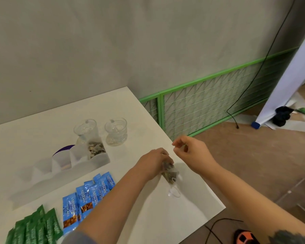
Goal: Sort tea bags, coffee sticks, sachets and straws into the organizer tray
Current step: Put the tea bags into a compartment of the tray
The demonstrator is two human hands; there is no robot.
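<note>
Gripping the tea bags [169, 170] at centre frame with our left hand [153, 161], we pinch what seems a thin string in our right hand [188, 149], likely untangling one for the organizer tray [102, 160] at centre left.

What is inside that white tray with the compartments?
The organizer tray holds a pile of tea bags in its rightmost compartment. Its frosted walls hide most of the other compartments' contents.

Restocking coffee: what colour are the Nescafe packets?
Light blue Nescafe coffee stick packets, white lettering, brown picture at the bottom; head view.
</note>
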